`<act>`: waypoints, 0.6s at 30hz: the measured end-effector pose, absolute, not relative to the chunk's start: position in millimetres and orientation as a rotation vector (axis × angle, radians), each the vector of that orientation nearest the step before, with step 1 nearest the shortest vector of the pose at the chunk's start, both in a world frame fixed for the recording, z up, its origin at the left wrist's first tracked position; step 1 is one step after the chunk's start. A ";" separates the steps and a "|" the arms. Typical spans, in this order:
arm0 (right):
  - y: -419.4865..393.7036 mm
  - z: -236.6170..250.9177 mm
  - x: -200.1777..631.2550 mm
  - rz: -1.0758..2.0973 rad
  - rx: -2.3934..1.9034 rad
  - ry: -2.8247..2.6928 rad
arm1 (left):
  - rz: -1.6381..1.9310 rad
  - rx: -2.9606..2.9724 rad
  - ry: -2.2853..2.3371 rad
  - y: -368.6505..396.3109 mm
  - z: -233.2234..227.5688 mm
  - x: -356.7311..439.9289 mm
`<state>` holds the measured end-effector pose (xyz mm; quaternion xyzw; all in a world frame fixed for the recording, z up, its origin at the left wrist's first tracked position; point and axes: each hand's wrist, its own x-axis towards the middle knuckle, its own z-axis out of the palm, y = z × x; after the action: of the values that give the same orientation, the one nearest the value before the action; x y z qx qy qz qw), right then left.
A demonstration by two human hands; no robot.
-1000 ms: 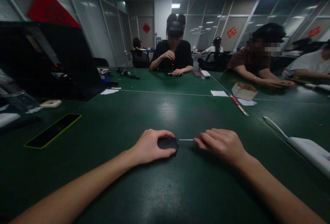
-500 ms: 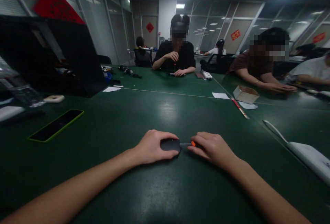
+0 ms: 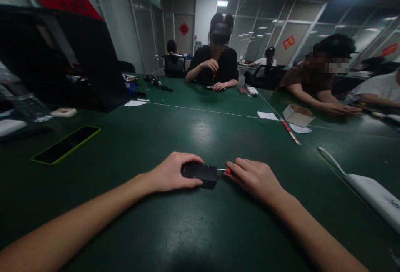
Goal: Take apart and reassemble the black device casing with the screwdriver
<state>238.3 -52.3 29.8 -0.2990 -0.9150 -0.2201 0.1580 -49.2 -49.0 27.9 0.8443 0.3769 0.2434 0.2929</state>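
Note:
A small black box-like device [image 3: 200, 173] lies on the dark green table [image 3: 200, 222] in front of me. My left hand [image 3: 170, 172] grips it from its left side and holds it down. My right hand [image 3: 254, 178] is closed around a small screwdriver [image 3: 225, 170] with an orange handle. Its thin metal shaft runs left to the right end of the black device. Most of the handle is hidden inside my fingers.
A phone in a green case [image 3: 66, 144] lies at the left, near a black upright case [image 3: 78, 67]. A cardboard box [image 3: 298, 115], a red pen [image 3: 290, 131] and white paper [image 3: 267, 116] lie at the right. Other people sit across the table.
My right hand has moved left, so less of the screwdriver shaft shows between hand and device. The black device now shows more of its flat top under my left hand.

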 end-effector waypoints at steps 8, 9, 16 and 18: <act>-46.1 27.9 244.0 -0.639 -0.834 -2.632 | 0.662 2.096 0.972 -42.4 21.9 -63.7; -45.6 27.3 244.0 -0.644 -0.823 -2.633 | 0.657 2.087 0.964 -42.1 21.6 -62.8; -45.6 25.4 237.5 -0.630 -0.814 -2.614 | 0.655 1.989 0.964 -42.6 20.5 -62.1; -45.9 25.2 234.9 -0.633 -0.807 -2.602 | 0.651 1.957 0.956 -42.7 20.1 -62.0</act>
<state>234.9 -45.9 25.2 -0.2841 -0.9167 -0.2228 0.1714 -62.0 -42.7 20.1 0.7809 0.3817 0.2600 0.4205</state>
